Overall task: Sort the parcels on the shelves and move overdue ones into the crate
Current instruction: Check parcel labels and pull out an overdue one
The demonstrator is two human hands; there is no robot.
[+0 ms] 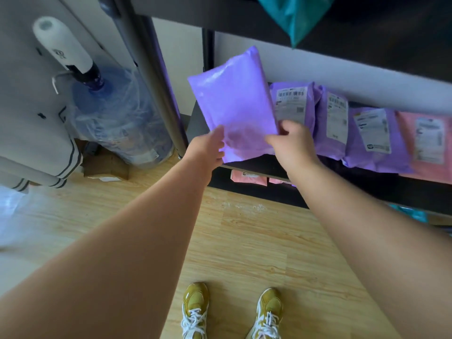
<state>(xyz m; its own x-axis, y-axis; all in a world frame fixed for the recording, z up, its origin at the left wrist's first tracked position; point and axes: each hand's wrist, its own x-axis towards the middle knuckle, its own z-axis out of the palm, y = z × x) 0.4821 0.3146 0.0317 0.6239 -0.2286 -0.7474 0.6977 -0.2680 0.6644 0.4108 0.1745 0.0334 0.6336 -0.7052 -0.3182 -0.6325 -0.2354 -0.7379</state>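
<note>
A plain purple parcel stands tilted at the left end of the dark shelf, its blank side facing me. My left hand holds its lower left edge and my right hand pinches its lower right corner. To the right, three more purple parcels with white labels lean in a row, then a pink parcel. No crate is in view.
A teal parcel hangs over the shelf above. Pink parcels lie on the lower shelf. A metal shelf post and a blue water bottle with a white pump stand at the left. Wooden floor lies underfoot.
</note>
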